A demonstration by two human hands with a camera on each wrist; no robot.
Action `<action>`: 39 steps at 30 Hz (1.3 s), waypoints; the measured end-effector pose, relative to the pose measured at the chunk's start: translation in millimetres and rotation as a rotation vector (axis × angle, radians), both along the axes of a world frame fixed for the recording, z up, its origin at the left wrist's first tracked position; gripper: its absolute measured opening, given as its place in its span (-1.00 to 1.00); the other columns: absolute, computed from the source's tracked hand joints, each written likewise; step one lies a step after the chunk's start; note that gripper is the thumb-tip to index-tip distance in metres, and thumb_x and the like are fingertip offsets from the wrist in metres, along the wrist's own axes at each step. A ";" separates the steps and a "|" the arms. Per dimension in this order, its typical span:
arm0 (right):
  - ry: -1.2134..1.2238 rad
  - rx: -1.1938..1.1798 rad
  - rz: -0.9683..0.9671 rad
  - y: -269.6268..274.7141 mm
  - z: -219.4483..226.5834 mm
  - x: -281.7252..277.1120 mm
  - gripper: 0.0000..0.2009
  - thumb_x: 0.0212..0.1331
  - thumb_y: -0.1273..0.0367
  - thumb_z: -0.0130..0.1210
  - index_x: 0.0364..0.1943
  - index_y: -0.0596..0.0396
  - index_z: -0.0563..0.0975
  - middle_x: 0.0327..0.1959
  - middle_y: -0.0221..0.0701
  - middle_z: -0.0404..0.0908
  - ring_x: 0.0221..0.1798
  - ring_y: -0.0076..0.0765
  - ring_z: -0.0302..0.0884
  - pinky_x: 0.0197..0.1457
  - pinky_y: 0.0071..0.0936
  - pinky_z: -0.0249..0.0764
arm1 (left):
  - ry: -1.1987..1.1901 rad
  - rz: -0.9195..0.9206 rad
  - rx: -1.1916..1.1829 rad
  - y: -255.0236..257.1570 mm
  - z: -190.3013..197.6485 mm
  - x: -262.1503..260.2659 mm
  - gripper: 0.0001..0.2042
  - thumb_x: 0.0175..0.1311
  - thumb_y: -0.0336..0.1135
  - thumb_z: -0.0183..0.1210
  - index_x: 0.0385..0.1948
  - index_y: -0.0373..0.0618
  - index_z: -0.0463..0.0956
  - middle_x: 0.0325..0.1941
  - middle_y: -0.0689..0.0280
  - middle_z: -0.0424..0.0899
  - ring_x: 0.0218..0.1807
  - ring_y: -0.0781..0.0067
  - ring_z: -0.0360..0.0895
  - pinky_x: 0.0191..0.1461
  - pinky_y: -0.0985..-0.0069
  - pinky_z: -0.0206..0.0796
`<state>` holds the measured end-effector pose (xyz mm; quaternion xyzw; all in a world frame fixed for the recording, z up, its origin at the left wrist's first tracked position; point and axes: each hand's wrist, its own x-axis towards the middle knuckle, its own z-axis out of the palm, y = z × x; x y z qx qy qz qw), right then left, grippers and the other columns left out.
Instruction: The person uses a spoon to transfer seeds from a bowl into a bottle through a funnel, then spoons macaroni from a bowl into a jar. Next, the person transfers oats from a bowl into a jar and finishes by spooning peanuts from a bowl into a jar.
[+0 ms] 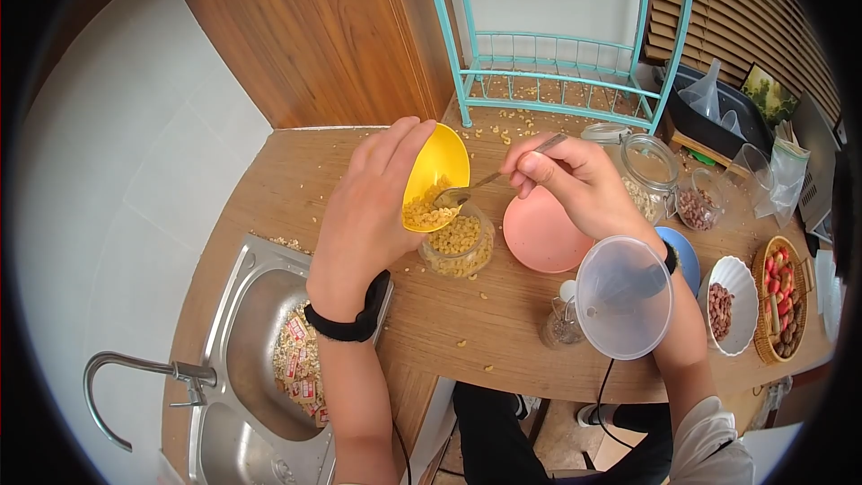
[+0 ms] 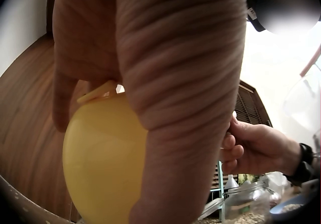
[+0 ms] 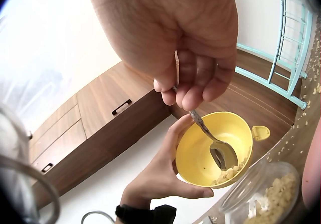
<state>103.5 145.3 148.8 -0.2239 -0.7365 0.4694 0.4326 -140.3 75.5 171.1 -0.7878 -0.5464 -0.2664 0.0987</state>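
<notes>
My left hand (image 1: 368, 193) grips a yellow bowl (image 1: 440, 154) with a small tab handle. The bowl tilts over an open clear jar (image 1: 460, 250) that is partly full of small pale-yellow pasta. More of that pasta (image 3: 228, 175) lies along the bowl's lower side. A metal spoon (image 1: 485, 181) is pinched between the thumb and fingers of my right hand (image 1: 584, 181). Its head (image 3: 223, 155) is inside the bowl beside the pasta, as the right wrist view shows. From the left wrist, the yellow bowl (image 2: 105, 159) is partly covered by my hand.
A pink dish (image 1: 546, 232) stands right of the jar. Nearer me, a clear funnel (image 1: 628, 301) overlaps my right forearm. The metal sink (image 1: 256, 305) is at left, a teal rack (image 1: 557, 81) behind. Jars, a white bowl (image 1: 741, 332) and a wicker basket (image 1: 790, 341) line the right.
</notes>
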 end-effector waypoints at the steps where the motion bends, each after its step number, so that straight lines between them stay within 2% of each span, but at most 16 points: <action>1: 0.008 -0.009 0.006 -0.1 0.1 0.0 -0.75 0.45 0.29 0.04 -0.18 0.20 0.65 -0.22 -0.47 0.69 -0.28 -0.57 0.56 -0.11 -0.55 0.52 | 0.003 0.004 -0.002 0.0 -0.1 -0.4 -0.12 -0.18 -0.38 0.50 0.34 0.00 0.26 0.39 0.16 0.37 0.40 -0.01 0.30 0.42 0.21 0.26; 7: 0.102 0.069 -0.050 6.0 -4.8 -0.7 -0.76 0.45 0.32 0.04 -0.16 0.21 0.65 -0.25 -0.47 0.68 -0.30 -0.59 0.54 -0.12 -0.55 0.50 | 0.004 0.006 0.000 -1.0 0.9 0.6 -0.12 -0.18 -0.38 0.50 0.34 0.02 0.26 0.40 0.18 0.37 0.40 0.00 0.31 0.41 0.21 0.27; 10: 0.059 0.112 -0.117 5.9 -4.7 -1.5 -0.77 0.44 0.34 0.04 -0.16 0.20 0.65 -0.26 -0.46 0.68 -0.31 -0.60 0.54 -0.12 -0.55 0.50 | 0.006 0.003 0.002 -1.5 2.1 1.4 -0.12 -0.18 -0.38 0.50 0.34 0.02 0.26 0.40 0.18 0.36 0.40 0.01 0.31 0.40 0.21 0.28; 25: 0.012 -0.003 -0.065 1.5 -4.2 -2.4 -0.76 0.45 0.31 0.04 -0.15 0.20 0.65 -0.25 -0.45 0.70 -0.31 -0.58 0.56 -0.15 -0.56 0.52 | -0.002 0.004 -0.009 -2.6 2.8 1.7 -0.11 -0.18 -0.36 0.51 0.34 0.02 0.26 0.39 0.18 0.37 0.39 0.01 0.32 0.39 0.22 0.28; 39: 0.064 0.016 -0.033 2.4 -5.1 -2.7 -0.76 0.44 0.31 0.05 -0.17 0.22 0.65 -0.22 -0.45 0.69 -0.30 -0.58 0.56 -0.13 -0.56 0.52 | 0.012 0.026 -0.011 -2.1 2.1 1.2 -0.14 -0.17 -0.37 0.51 0.33 -0.01 0.28 0.38 0.18 0.37 0.38 0.02 0.33 0.40 0.22 0.27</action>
